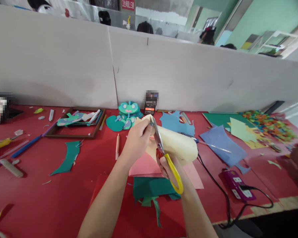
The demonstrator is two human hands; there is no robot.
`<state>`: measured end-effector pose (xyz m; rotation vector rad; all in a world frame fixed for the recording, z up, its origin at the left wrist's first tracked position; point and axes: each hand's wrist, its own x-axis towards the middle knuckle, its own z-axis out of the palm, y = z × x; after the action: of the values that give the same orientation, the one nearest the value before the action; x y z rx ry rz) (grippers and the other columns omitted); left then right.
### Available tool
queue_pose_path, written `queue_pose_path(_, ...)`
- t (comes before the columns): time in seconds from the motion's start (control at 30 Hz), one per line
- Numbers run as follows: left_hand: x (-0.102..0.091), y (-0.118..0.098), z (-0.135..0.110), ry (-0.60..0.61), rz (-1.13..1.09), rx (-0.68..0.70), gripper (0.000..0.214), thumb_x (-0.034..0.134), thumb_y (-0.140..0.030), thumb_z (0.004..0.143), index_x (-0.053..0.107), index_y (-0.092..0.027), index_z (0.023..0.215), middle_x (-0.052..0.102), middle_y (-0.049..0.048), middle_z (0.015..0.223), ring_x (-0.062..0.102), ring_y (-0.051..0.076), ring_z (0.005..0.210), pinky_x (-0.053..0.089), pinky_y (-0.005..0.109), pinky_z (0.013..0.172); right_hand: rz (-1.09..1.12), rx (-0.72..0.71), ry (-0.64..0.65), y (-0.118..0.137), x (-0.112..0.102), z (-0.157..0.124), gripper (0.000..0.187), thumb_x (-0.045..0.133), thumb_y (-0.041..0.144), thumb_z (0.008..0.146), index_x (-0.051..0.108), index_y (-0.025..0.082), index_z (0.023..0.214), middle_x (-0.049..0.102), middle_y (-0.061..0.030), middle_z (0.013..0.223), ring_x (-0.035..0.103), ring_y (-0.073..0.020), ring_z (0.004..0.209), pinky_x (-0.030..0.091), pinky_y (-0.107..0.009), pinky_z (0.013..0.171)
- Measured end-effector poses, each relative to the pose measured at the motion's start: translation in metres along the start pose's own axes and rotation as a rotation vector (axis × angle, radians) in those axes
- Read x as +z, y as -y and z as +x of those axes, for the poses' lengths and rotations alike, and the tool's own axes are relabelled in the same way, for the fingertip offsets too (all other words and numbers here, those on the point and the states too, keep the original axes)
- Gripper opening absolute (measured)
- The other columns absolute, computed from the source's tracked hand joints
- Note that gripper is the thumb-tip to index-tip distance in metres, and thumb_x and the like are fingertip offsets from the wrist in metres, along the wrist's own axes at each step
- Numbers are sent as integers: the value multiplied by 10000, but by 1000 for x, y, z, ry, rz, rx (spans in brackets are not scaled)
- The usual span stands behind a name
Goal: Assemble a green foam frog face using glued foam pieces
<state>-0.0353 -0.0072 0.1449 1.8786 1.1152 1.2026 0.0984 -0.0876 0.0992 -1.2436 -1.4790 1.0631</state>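
My left hand is closed on the near edge of a curled cream foam sheet, holding it above the red table. My right hand grips scissors with yellow and red handles; the blades point up and away, into the cream sheet just right of my left thumb. Below my hands lie a pink sheet and a dark green sheet, stacked flat.
A brown frame with cut shapes and a teal frog cut-out sit at the back, a phone beside them. Blue, green and yellow sheets lie right. A purple glue gun with black cord is near the edge. Tools lie left.
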Motion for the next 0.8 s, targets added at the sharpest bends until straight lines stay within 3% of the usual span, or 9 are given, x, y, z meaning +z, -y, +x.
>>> queue_pose_path(0.37, 2, 9, 4, 45, -267, -21, 284, 389, -260, 872, 302, -194, 610, 293, -38, 590, 280, 103, 543, 239, 263, 512, 60, 203, -30, -9, 0, -1, 473, 497, 610, 778, 435, 197, 558, 355, 65, 332, 286, -56, 228, 173, -201, 264)
queue_pose_path(0.5, -3, -2, -1, 3, -322, 20, 318, 383, -282, 900, 317, -192, 603, 296, -31, 587, 290, 105, 551, 246, 280, 532, 235, 197, 69, -8, 0, -4, 499, 425, 620, 818, 433, 189, 565, 345, 71, 333, 308, -55, 232, 210, -182, 267)
queue_pose_path(0.63, -10, -18, -10, -121, -351, 69, 330, 387, -289, 912, 330, -188, 603, 314, -23, 598, 309, 106, 571, 260, 281, 548, 528, 266, 263, 7, -7, -18, 568, 315, 681, 820, 397, 196, 537, 301, 76, 328, 240, -42, 229, 202, -168, 247)
queue_pose_path(0.73, -14, -27, -17, -207, -357, 50, 328, 396, -288, 912, 330, -188, 606, 303, -25, 597, 290, 104, 558, 250, 279, 532, 656, 258, 318, 29, -19, -32, 579, 347, 731, 767, 423, 194, 564, 313, 80, 364, 197, -30, 230, 172, -162, 229)
queue_pose_path(0.8, -15, -29, -19, -219, -348, 20, 327, 395, -287, 912, 327, -189, 608, 307, -24, 602, 292, 103, 558, 251, 277, 530, 659, 251, 280, 44, -28, -35, 594, 341, 744, 757, 440, 192, 561, 321, 75, 381, 198, -30, 227, 168, -165, 220)
